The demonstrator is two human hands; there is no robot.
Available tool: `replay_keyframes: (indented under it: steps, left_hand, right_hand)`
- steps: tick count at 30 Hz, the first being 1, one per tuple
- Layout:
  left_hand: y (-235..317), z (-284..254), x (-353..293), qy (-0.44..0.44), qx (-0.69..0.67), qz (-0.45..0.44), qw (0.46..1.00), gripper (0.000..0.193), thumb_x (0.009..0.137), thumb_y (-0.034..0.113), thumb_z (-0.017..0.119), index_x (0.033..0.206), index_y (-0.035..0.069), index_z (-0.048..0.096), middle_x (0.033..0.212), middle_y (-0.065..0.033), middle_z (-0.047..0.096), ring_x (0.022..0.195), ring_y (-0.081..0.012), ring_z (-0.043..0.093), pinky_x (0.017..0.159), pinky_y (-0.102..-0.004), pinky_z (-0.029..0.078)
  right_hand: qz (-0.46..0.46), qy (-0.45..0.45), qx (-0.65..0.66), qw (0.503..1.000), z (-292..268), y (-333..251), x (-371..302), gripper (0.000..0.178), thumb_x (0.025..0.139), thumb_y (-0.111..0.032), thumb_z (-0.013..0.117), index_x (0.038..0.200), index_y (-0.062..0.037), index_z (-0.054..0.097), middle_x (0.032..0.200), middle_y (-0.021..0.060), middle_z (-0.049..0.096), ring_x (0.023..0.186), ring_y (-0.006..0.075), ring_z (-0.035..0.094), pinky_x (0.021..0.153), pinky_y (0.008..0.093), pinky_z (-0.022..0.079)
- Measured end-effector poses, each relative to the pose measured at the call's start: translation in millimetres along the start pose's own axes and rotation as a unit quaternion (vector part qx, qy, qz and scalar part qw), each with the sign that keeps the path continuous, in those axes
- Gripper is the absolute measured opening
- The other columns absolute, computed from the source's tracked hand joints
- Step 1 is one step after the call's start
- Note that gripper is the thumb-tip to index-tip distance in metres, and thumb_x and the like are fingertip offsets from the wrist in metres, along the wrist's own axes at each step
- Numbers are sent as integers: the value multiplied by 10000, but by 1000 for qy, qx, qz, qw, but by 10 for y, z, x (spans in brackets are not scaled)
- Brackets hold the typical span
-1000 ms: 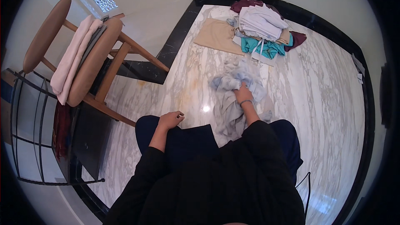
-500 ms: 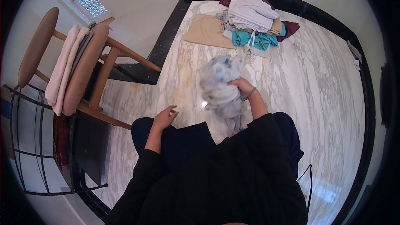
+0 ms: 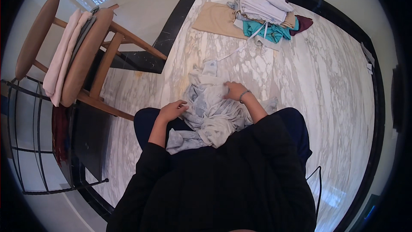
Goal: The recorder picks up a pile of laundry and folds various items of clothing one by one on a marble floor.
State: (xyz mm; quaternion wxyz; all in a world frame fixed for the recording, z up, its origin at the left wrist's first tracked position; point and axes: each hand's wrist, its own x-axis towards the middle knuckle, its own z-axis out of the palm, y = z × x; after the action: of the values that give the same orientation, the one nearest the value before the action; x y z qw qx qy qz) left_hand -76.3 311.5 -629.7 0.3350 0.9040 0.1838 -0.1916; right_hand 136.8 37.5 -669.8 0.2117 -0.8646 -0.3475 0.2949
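A crumpled pale grey-blue and white garment (image 3: 214, 116) lies spread over my crossed legs and the floor just ahead, its folds loose and bunched. At its left edge is my left hand (image 3: 174, 111), fingers slightly bent and apart, fingertips close to the cloth; I see nothing held in it. My right hand (image 3: 236, 91) hovers over or rests on the upper right of the garment, open, thumb and fingers apart and their tips a little blurred. A thin white strap (image 3: 234, 52) stretches from near the garment's top toward the clothes pile.
Against the far wall sits a clothes pile: folded white cloth (image 3: 264, 5) on top, teal cloth (image 3: 257, 30), tan cloth (image 3: 216, 20) and maroon cloth (image 3: 304, 24). At left stands a wooden chair (image 3: 92, 56) holding folded pink cloths (image 3: 64, 56), beside a black metal rack (image 3: 36, 148).
The garment, bunched up in my right hand before, has come down and spread across my lap. My right hand has shifted left and loosened; my left hand now sits beside the cloth.
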Motion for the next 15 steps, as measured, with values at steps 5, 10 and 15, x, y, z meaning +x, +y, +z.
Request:
replay_keyframes:
  steps: [5, 10, 15]
  left_hand:
    - [47, 11, -23, -33, 77, -9, 996, 521, 866, 513, 663, 1245, 155, 644, 1001, -89, 739, 962, -255, 701, 827, -353, 523]
    - [146, -37, -50, -66, 79, -52, 993, 460, 882, 440, 685, 1258, 178, 650, 796, -34, 747, 852, -194, 715, 765, -312, 506]
    - [195, -30, -78, -29, 66, -17, 997, 460, 873, 457, 691, 1240, 183, 658, 922, -75, 743, 871, -219, 706, 767, -337, 520]
  right_hand:
    - [58, 48, 54, 996, 551, 99, 211, 1033, 674, -460, 840, 1495, -88, 337, 1275, 298, 586, 1190, 364, 589, 1025, 390, 455]
    - [-57, -70, 96, 991, 619, 133, 373, 716, 749, -418, 794, 1321, -57, 559, 1204, 272, 635, 1160, 368, 599, 992, 416, 459]
    - [-51, -27, 202, 978, 285, 121, 253, 405, 847, -327, 732, 1127, -38, 687, 972, 165, 699, 867, 272, 685, 764, 390, 528]
